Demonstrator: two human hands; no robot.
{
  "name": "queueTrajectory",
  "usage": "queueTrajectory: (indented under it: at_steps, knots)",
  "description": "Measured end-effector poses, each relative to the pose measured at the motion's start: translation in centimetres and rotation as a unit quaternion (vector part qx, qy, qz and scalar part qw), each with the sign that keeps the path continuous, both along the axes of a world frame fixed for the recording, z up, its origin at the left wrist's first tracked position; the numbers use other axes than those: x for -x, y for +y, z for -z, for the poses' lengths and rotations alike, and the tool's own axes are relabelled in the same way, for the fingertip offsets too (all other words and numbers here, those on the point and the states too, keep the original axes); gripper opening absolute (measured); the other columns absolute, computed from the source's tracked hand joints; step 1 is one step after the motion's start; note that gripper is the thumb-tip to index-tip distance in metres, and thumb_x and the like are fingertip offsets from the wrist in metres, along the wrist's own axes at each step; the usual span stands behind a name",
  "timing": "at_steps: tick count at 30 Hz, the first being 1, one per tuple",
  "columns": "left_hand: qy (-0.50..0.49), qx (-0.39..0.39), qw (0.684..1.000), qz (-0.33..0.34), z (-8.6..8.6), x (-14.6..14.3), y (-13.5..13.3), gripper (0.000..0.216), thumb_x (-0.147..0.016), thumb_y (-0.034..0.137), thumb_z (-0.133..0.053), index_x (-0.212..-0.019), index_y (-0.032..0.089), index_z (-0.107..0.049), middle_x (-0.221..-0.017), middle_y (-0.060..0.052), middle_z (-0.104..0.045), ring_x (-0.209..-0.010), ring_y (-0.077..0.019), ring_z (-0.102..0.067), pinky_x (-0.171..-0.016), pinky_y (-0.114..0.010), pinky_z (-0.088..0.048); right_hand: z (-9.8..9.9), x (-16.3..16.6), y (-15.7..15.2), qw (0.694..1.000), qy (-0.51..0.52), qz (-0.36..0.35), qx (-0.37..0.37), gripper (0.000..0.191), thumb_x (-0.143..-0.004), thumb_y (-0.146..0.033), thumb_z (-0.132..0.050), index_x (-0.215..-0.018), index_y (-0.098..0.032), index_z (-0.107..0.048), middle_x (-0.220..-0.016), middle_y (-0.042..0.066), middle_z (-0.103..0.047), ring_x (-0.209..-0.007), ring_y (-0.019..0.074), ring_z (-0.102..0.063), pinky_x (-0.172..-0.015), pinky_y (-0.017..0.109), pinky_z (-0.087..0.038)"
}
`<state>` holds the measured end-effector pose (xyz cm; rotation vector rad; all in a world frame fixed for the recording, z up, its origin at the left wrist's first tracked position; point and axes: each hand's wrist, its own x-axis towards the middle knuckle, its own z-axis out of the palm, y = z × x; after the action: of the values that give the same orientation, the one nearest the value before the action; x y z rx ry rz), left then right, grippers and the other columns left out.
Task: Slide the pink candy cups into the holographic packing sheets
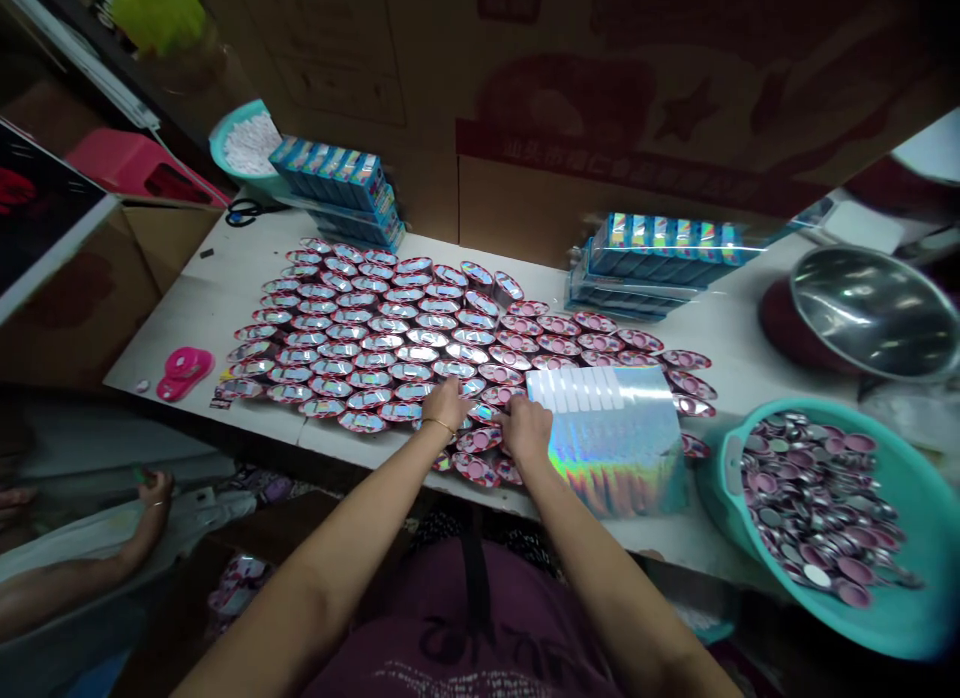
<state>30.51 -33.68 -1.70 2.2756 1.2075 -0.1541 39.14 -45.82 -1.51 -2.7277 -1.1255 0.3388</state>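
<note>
Rows of small oval-topped packages (386,325) with red rims cover the middle of the table. Those on the left carry shiny silver labels; several on the right show a pink round spot. My left hand (446,406) is at the front rows, fingers curled down onto a package top. Close to its right is my right hand (527,430), closed with fingertips hidden. A package with a shiny label (481,412) shows between them. Beside the right hand, a holographic label sheet (615,443) lies over some packages, with white strips at its top.
A teal basin (739,458) of pink and silver pieces stands right, near a steel bowl (874,308). Blue box stacks (349,193) (652,268) stand behind the rows. A pink punch-like tool (184,371) and scissors (244,212) lie left. Another person's hand (155,488) is at lower left.
</note>
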Motion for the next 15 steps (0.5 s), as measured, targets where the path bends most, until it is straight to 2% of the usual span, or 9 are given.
queueTrajectory:
  at_steps: [2, 4, 6, 8, 10, 12, 15]
  knots:
    - [-0.015, -0.014, 1.0, 0.011, -0.7, -0.5, 0.1, 0.027, -0.068, 0.031, -0.063, -0.091, 0.02, -0.056, -0.086, -0.004, -0.061, -0.079, -0.0176, -0.056, -0.068, -0.026, -0.039, -0.3, -1.1, -0.3, 0.999, 0.016, -0.047, -0.015, 0.017, -0.079, -0.033, -0.053, -0.073, -0.019, -0.059, -0.075, 0.008, -0.062, -0.072, 0.0208, -0.055, -0.063, 0.031, -0.032]
    - [-0.075, -0.039, 0.995, 0.045, -1.4, -1.9, -0.6, 0.031, -0.07, 0.032, -0.061, -0.098, 0.02, -0.055, -0.098, -0.006, -0.058, -0.089, -0.0186, -0.053, -0.075, -0.028, -0.039, -0.6, -3.2, -1.9, 0.993, 0.034, -0.08, -0.084, 0.016, -0.082, -0.029, -0.048, -0.077, -0.02, -0.061, -0.078, 0.006, -0.062, -0.075, 0.0183, -0.055, -0.066, 0.029, -0.035]
    - [-0.136, -0.055, 0.985, 0.094, -2.0, -4.3, -2.1, 0.033, -0.074, 0.035, -0.057, -0.103, 0.022, -0.055, -0.108, -0.006, -0.054, -0.099, -0.0199, -0.048, -0.083, -0.031, -0.037, -0.8, -6.7, -4.5, 0.982, 0.024, -0.071, -0.173, 0.019, -0.085, -0.026, -0.043, -0.084, -0.021, -0.062, -0.083, 0.005, -0.061, -0.081, 0.0171, -0.054, -0.071, 0.028, -0.037]
    - [-0.167, -0.063, 0.972, 0.149, -2.3, -7.6, -4.0, 0.034, -0.076, 0.037, -0.054, -0.107, 0.024, -0.054, -0.111, -0.005, -0.053, -0.105, -0.0209, -0.044, -0.088, -0.034, -0.034, -1.0, -11.3, -7.5, 0.972, -0.024, -0.04, -0.231, 0.023, -0.085, -0.023, -0.04, -0.091, -0.019, -0.061, -0.09, 0.007, -0.061, -0.087, 0.018, -0.052, -0.076, 0.029, -0.038]
    - [-0.167, -0.068, 0.966, 0.185, -2.3, -11.3, -5.9, 0.037, -0.076, 0.038, -0.054, -0.11, 0.025, -0.052, -0.113, -0.005, -0.051, -0.107, -0.0218, -0.041, -0.089, -0.036, -0.032, -1.0, -16.2, -9.8, 0.97, -0.078, -0.032, -0.226, 0.025, -0.085, -0.022, -0.039, -0.098, -0.018, -0.061, -0.097, 0.008, -0.059, -0.091, 0.0199, -0.051, -0.079, 0.032, -0.038]
    - [-0.144, -0.067, 0.968, 0.192, -1.8, -14.6, -7.4, 0.037, -0.073, 0.039, -0.058, -0.107, 0.025, -0.053, -0.116, -0.006, -0.048, -0.109, -0.0234, -0.039, -0.088, -0.038, -0.031, -0.8, -20.3, -10.9, 0.977, -0.105, -0.063, -0.176, 0.027, -0.084, -0.022, -0.041, -0.104, -0.02, -0.06, -0.102, 0.009, -0.058, -0.093, 0.0213, -0.049, -0.08, 0.034, -0.037]
    - [-0.114, -0.066, 0.977, 0.169, -0.8, -17.7, -8.7, 0.031, -0.07, 0.038, -0.062, -0.096, 0.022, -0.056, -0.12, -0.006, -0.044, -0.112, -0.0247, -0.035, -0.088, -0.039, -0.03, 0.0, -23.5, -11.0, 0.981, -0.102, -0.137, -0.093, 0.027, -0.083, -0.024, -0.047, -0.107, -0.025, -0.06, -0.106, 0.007, -0.057, -0.096, 0.0225, -0.047, -0.079, 0.034, -0.036]
